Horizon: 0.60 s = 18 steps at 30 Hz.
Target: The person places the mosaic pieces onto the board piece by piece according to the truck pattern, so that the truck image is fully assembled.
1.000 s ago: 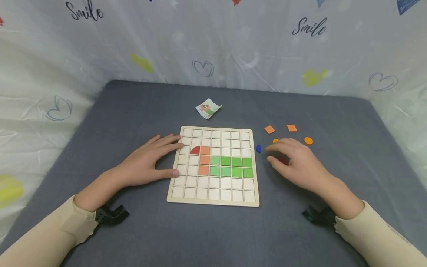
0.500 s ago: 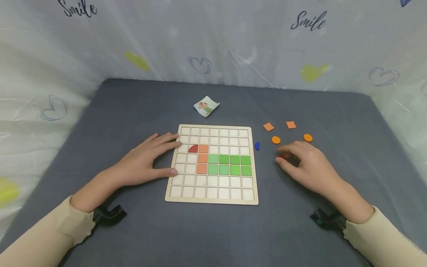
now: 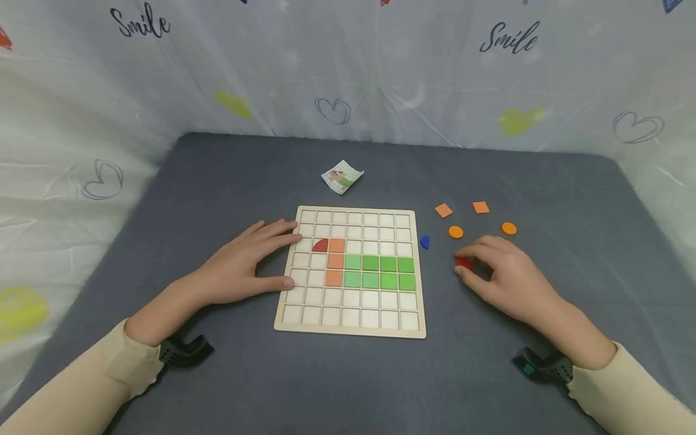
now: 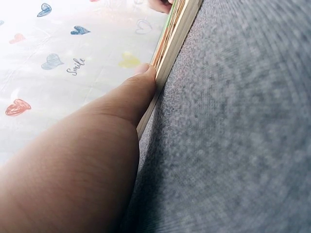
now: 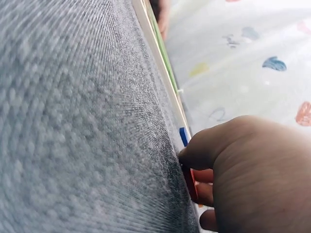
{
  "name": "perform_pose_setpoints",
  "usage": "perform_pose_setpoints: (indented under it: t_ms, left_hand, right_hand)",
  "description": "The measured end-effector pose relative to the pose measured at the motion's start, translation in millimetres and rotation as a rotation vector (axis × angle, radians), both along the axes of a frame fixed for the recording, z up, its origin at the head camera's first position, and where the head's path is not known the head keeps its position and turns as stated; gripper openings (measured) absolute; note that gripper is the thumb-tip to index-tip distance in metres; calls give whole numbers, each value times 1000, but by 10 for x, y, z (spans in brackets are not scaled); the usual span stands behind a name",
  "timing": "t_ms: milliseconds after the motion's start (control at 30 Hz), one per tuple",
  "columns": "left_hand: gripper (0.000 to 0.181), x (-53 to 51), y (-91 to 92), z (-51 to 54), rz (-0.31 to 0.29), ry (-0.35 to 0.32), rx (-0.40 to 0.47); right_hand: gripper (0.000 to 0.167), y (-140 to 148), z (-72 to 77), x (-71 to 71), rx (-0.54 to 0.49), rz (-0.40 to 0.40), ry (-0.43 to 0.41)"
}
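A wooden grid board [image 3: 350,331] lies on the table, holding a red quarter-circle [image 3: 320,246], several orange squares [image 3: 335,261] in a column and several green squares [image 3: 388,264]. Along its left edge rests my left hand [image 3: 234,266], fingers straight and spread, thumb on the rim. Right of the board, my right hand [image 3: 505,275] pinches a red piece [image 3: 464,263] between thumb and fingers, low at the table. The hand partly covers that piece, so its full shape is hidden. In the right wrist view, the red piece [image 5: 189,182] shows on edge beneath the thumb.
A blue half-circle [image 3: 425,242] lies just off the board's right edge. Beyond my right hand are two orange circles [image 3: 455,232] and two loose orange squares [image 3: 443,210]. A small printed picture card [image 3: 342,177] lies behind the board.
My right hand has drawn back and to the right, away from the nearer orange circle, and its fingers have closed on the red piece. The left hand stays at the board's edge.
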<state>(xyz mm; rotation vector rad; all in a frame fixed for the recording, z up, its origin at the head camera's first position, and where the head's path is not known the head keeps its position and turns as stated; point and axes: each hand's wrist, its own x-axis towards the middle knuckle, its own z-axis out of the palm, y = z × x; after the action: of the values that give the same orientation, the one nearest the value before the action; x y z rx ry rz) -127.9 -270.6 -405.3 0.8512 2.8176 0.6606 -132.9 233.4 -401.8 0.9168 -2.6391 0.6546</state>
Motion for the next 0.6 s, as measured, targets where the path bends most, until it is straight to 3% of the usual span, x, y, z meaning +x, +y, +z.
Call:
perform_pose_setpoints:
  t_ms: [167,600]
  left_hand:
    - [90,-1,-1,12,0,-5,-7]
    - [90,3,8,21,-1,-7,-3]
  right_hand:
    - [33,9,5,-6,-33,44,11]
    - [28,61,-1,-28,-24,24,28]
